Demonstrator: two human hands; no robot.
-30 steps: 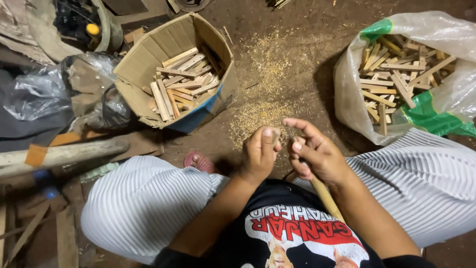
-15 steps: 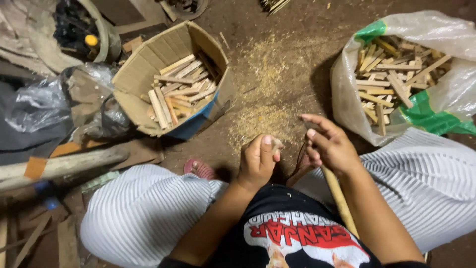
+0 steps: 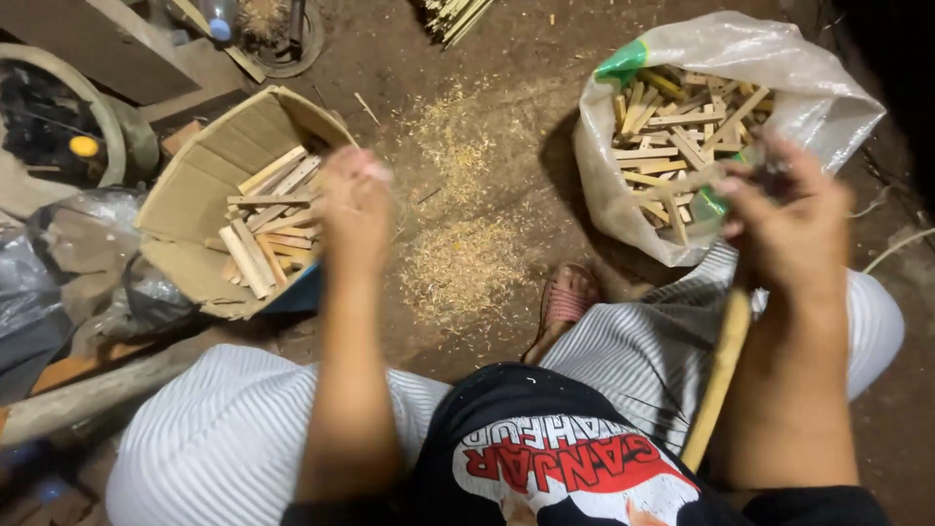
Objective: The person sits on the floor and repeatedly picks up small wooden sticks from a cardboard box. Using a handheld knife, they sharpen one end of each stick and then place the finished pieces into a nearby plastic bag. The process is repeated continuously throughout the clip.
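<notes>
While motion blur hides what both sets of fingers hold, left hand (image 3: 353, 203) nears cardboard box (image 3: 195, 200), right hand (image 3: 779, 219) plastic bag (image 3: 779, 58)

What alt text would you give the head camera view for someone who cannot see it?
A seated person's left hand reaches over a cardboard box of short wooden sticks, while the right hand is at a plastic bag of similar sticks and grips a long wooden handle. Sawdust lies on the dirt floor between them.
</notes>
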